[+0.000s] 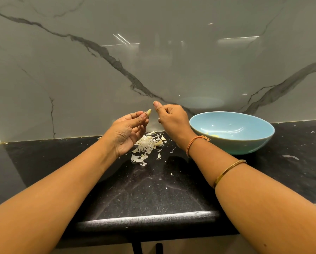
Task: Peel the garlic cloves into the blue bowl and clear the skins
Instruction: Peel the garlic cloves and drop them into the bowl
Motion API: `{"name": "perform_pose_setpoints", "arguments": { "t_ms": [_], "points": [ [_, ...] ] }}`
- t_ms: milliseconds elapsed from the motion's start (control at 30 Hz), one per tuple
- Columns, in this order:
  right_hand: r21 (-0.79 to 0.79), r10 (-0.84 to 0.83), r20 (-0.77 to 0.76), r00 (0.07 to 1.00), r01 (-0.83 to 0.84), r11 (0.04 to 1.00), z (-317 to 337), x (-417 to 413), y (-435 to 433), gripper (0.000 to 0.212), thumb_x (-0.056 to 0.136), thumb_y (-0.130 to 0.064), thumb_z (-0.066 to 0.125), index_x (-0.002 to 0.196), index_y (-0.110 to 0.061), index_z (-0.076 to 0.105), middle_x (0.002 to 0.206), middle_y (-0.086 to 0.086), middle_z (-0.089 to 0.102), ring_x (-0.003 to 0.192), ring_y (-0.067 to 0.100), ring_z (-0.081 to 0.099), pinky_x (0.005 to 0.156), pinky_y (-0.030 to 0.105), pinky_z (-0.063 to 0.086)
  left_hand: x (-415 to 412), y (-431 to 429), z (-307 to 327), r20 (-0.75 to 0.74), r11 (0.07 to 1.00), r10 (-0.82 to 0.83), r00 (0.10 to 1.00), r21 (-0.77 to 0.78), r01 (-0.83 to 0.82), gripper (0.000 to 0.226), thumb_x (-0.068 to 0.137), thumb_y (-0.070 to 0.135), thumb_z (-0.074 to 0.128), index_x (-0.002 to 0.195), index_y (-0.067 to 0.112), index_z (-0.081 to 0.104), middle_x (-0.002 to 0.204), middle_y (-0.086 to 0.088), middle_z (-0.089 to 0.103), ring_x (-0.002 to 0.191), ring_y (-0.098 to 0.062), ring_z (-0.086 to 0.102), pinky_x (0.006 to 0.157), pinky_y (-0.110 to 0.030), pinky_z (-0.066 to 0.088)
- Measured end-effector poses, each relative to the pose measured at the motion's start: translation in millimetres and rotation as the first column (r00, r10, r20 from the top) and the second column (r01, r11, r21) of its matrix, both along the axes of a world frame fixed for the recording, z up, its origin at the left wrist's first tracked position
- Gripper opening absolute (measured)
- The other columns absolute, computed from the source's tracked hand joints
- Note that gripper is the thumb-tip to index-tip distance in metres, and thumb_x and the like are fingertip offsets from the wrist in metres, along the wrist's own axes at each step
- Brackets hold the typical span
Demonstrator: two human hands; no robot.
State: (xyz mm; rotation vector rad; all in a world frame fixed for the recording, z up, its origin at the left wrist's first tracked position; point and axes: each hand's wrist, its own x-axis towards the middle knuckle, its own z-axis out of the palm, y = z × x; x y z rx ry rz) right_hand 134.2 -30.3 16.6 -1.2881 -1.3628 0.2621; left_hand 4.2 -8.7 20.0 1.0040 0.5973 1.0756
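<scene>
Pinching one garlic clove (pixel 149 113) in left hand (pixel 129 131), near counter's (pixel 153 189) back edge.
Curling right hand (pixel 171 121) beside it, hold unclear; below, one heap of skins (pixel 148 143); rightward, one blue bowl (pixel 232 145), contents indistinct.

Head-worn view, forward and down, seemingly close over the counter (pixel 153 189)
</scene>
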Motion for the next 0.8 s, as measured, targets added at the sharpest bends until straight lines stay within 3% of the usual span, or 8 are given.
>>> {"name": "perform_pose_setpoints", "arguments": {
  "t_ms": [133,300,467,700,800],
  "points": [
    [-0.082,0.112,-0.136,0.984,-0.124,0.989,2.0,-1.1,-1.4,0.051,0.096,-0.044,0.043,0.056,-0.013,0.05,0.056,-0.001,0.052,0.052,0.012,0.043,0.058,0.029,0.038,-0.2,0.7,-0.3,0.003,0.999,0.031,1.0,0.006,-0.032,0.007,0.085,0.002,0.058,0.09,0.006,0.061,0.067,-0.002,0.065,0.055,-0.005,0.062,0.051,-0.011,0.05],
    [-0.114,0.254,-0.14,0.957,-0.27,0.956,1.2,-4.0,-3.6,0.033,0.101,-0.022,0.038,0.07,-0.013,0.048,0.063,0.002,0.047,0.053,0.01,0.04,0.047,0.023,0.036,0.2,0.2,-1.2,-0.007,1.0,0.02,1.0,0.01,-0.02,0.008,0.086,0.001,0.057,0.093,0.004,0.061,0.069,-0.003,0.066,0.055,-0.005,0.063,0.051,-0.011,0.05],
    [-0.14,0.293,-0.228,0.929,-0.329,0.934,2.4,-5.2,-4.4,0.034,0.101,-0.021,0.036,0.07,-0.013,0.048,0.063,0.002,0.045,0.052,0.01,0.036,0.045,0.02,0.032,0.5,1.7,-1.4,-0.008,0.997,0.069,0.998,0.039,-0.069,0.007,0.086,0.0,0.058,0.088,0.006,0.06,0.066,-0.002,0.068,0.056,-0.005,0.064,0.051,-0.012,0.05],
    [-0.153,0.308,-0.208,0.928,-0.342,0.927,0.1,-6.1,-3.9,0.03,0.1,-0.018,0.038,0.072,-0.014,0.046,0.063,0.001,0.045,0.052,0.009,0.037,0.046,0.02,0.034,0.0,2.3,-1.1,0.036,0.999,0.033,0.999,0.008,-0.033,0.007,0.086,0.001,0.058,0.092,0.005,0.06,0.069,-0.003,0.067,0.056,-0.005,0.063,0.051,-0.011,0.05],
    [-0.188,0.258,-0.128,0.958,-0.278,0.942,-2.2,-8.2,-2.6,0.029,0.096,-0.016,0.044,0.068,-0.012,0.047,0.06,0.001,0.045,0.05,0.011,0.038,0.046,0.022,0.035,-0.4,2.8,-0.2,0.055,1.0,0.028,0.998,-0.003,-0.028,0.007,0.087,0.002,0.057,0.092,0.005,0.06,0.071,-0.004,0.066,0.056,-0.004,0.062,0.052,-0.01,0.05]
  ]
}}
